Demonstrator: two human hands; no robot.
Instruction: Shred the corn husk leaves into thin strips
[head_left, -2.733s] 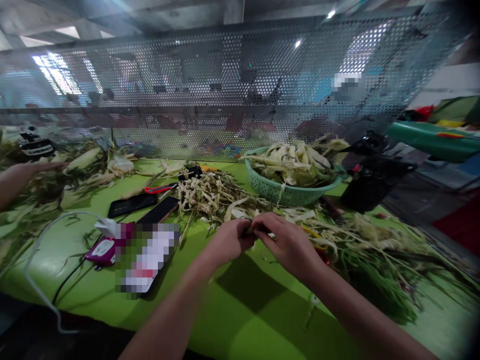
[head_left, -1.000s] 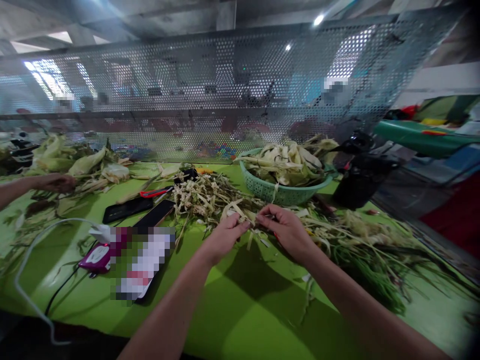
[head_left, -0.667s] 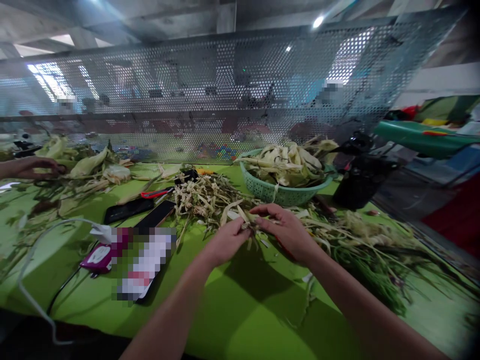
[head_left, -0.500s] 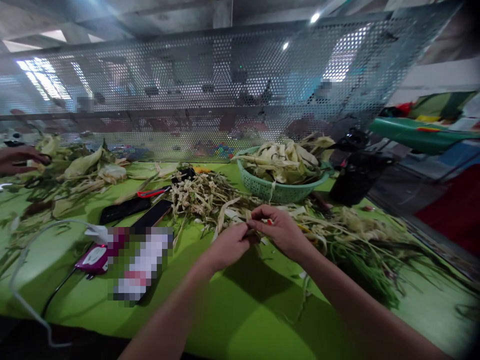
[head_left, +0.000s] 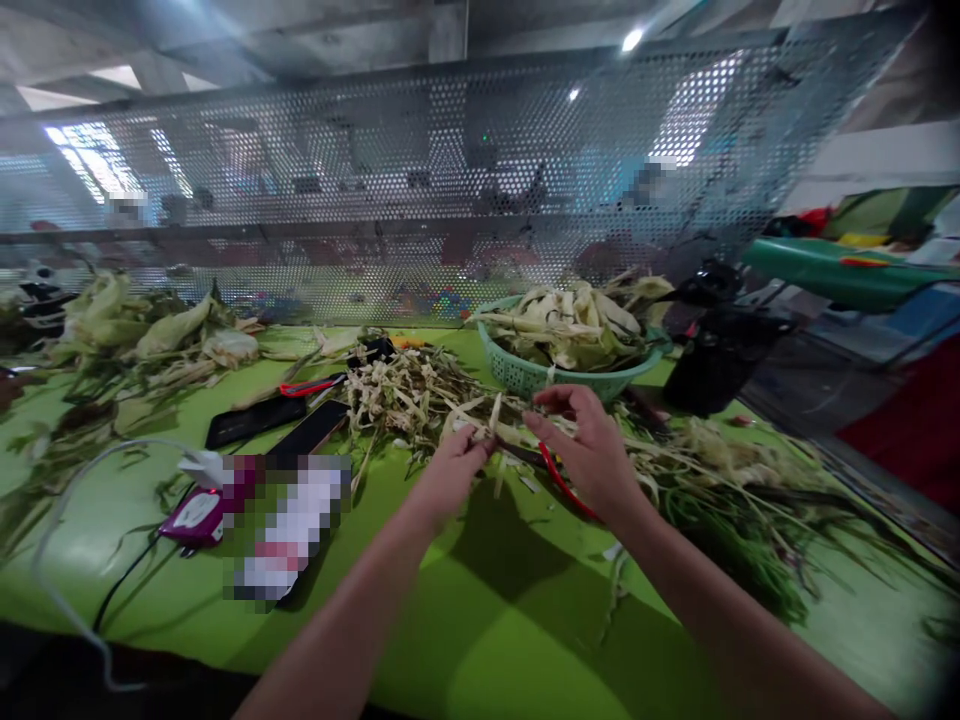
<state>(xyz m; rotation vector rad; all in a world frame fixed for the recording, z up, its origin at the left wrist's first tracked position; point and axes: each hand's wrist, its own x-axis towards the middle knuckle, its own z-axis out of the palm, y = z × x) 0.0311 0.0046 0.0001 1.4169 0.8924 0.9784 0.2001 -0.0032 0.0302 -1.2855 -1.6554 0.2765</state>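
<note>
My left hand (head_left: pixel 452 466) is closed in a pinch on a pale strip of corn husk (head_left: pixel 495 413) above the green table (head_left: pixel 480 640). My right hand (head_left: pixel 592 447) sits just to its right, a small gap between them, fingers loosely curled. Red-handled scissors (head_left: pixel 561 484) run under its palm, with a dark blade pointing toward the left hand. Both hands hover at the near edge of a pile of shredded husk strips (head_left: pixel 405 390).
A teal basket (head_left: pixel 525 377) of husks stands behind the hands, with a black object (head_left: pixel 712 362) to its right. Green stalks (head_left: pixel 739 545) cover the right side. Two phones (head_left: pixel 255 421), a red cutter (head_left: pixel 311 385), a pink power bank (head_left: pixel 197 510), a white cable and unhusked corn (head_left: pixel 172 325) lie left. A perforated screen closes the back.
My hands were pressed together on the husk; now the right hand has pulled apart to the right and up, showing the scissors. A co-worker's hand at far left has drawn out of view.
</note>
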